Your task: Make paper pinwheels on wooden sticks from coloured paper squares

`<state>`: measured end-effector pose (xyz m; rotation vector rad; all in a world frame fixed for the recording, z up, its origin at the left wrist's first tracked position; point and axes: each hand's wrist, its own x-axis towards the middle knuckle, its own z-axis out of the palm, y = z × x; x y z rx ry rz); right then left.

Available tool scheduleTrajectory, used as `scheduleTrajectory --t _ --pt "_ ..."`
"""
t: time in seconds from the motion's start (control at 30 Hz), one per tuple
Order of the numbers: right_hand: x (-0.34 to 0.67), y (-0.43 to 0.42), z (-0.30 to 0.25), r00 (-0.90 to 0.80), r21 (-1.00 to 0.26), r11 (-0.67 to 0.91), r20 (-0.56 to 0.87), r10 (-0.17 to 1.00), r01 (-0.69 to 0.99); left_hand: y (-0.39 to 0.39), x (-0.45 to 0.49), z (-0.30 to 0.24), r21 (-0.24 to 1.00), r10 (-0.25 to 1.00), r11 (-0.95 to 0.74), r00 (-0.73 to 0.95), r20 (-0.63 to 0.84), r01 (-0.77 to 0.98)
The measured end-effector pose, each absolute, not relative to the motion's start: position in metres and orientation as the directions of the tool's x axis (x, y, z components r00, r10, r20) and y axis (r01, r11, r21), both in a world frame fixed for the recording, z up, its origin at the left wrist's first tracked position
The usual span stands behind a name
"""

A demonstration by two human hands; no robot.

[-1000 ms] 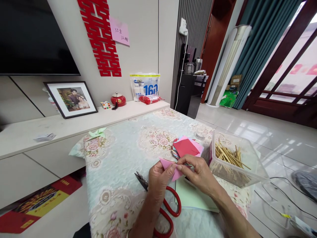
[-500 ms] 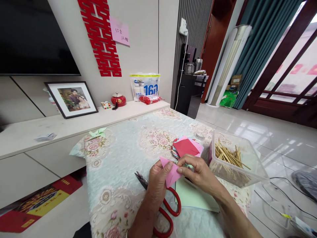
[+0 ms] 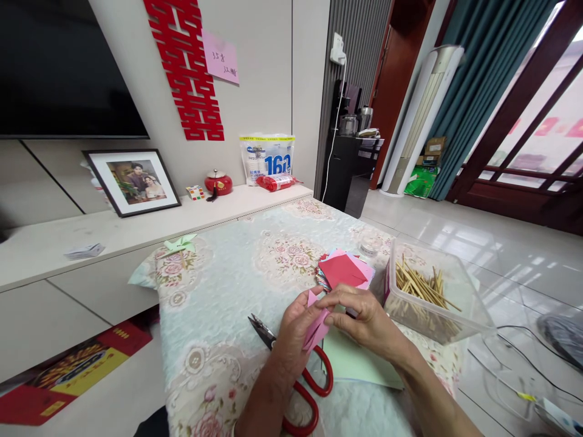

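Note:
Both hands meet over the near middle of the floral tablecloth. My left hand and my right hand pinch a folded piece of pink paper between fingertips, held on edge just above the table. Red-handled scissors lie under my left wrist, blades pointing left. A pale green sheet lies flat below my right hand. Just beyond the hands sits a stack of coloured paper squares, red on top.
A clear plastic box of wooden sticks stands at the right table edge. A green folded paper shape rests at the far left corner. Behind are a low cabinet with a framed photo, a red pot and a white pack.
The pink paper has turned from lying open and flat between the hands to a narrower, upright fold. My fingers have closed in on it; the hands stayed in place.

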<state>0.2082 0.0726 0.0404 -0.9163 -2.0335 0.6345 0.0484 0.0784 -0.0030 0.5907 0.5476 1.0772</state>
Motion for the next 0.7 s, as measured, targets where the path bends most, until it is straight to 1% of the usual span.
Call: scheduleTrajectory --t 0.23,0.4,0.47,0.57,0.63,0.7 --pt "0.208 0.073 0.038 -0.419 -0.723 0.605 0.461 0.782 0.333 0.077 0.047 0.002 0.684 0.861 0.425 0.499 -0.102 -0.593" --pt "0.209 0.071 0.041 -0.398 -0.729 0.587 0.451 0.799 0.352 0.077 0.043 0.001 0.730 0.859 0.442 0.480 -0.178 -0.522" --pt "0.209 0.069 0.043 -0.387 -0.737 0.580 0.450 0.805 0.348 0.079 0.040 0.002 0.741 0.872 0.439 0.441 -0.214 -0.508" --pt "0.207 0.064 0.047 -0.365 -0.756 0.559 0.441 0.820 0.341 0.083 0.034 0.006 0.785 0.927 0.351 0.307 -0.215 -0.510" --pt "0.203 0.060 0.049 -0.318 -0.788 0.511 0.414 0.853 0.345 0.081 0.029 0.009 0.799 0.955 0.269 0.257 -0.148 -0.538" --pt "0.198 0.056 0.049 -0.237 -0.840 0.430 0.367 0.899 0.330 0.075 0.025 0.011 0.782 0.963 0.204 0.266 -0.050 -0.589"
